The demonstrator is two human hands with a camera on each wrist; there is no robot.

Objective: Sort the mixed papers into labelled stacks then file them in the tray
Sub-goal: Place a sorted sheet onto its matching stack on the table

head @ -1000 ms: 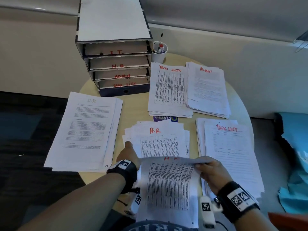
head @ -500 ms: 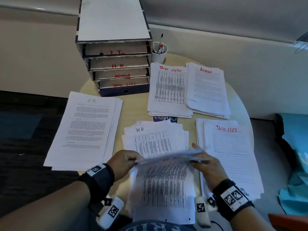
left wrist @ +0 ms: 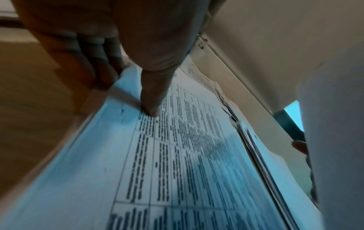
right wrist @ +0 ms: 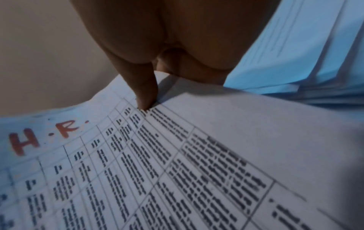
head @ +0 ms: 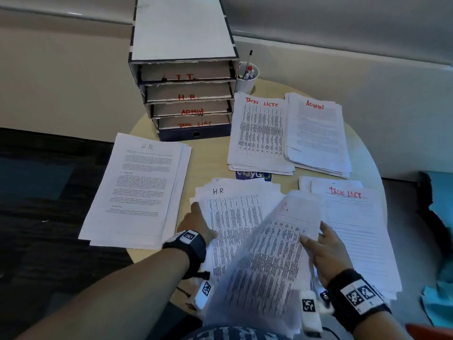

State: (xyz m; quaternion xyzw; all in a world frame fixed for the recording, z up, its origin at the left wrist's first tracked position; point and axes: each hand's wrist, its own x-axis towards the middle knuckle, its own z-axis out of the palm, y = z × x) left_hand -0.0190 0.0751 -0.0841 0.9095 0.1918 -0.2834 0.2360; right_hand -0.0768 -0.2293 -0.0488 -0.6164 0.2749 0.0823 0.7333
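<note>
A loose middle pile [head: 235,209] has a table sheet marked H.R in black on top. My left hand [head: 196,222] is at its left edge; in the left wrist view the thumb [left wrist: 151,107] presses on the top sheet [left wrist: 197,155] while the fingers curl at its edge. My right hand [head: 316,239] holds a tilted bundle of table sheets [head: 269,261] over the pile's near right. The right wrist view shows the thumb [right wrist: 145,102] on the bundle's top sheet [right wrist: 177,155], marked H.R. in red. The filing tray [head: 186,94] stands at the back.
On the round table [head: 210,155] lie an H.R stack [head: 137,190] at left, a task lists stack [head: 259,133] and an admin stack [head: 318,133] at the back, and another task list stack [head: 353,229] at right. A pen cup [head: 247,77] stands beside the tray.
The pile's red H.R. sheet was lifted off, baring the black H.R one. My left hand went to the bundle and returned to the pile's left edge. The bundle has swung up and right.
</note>
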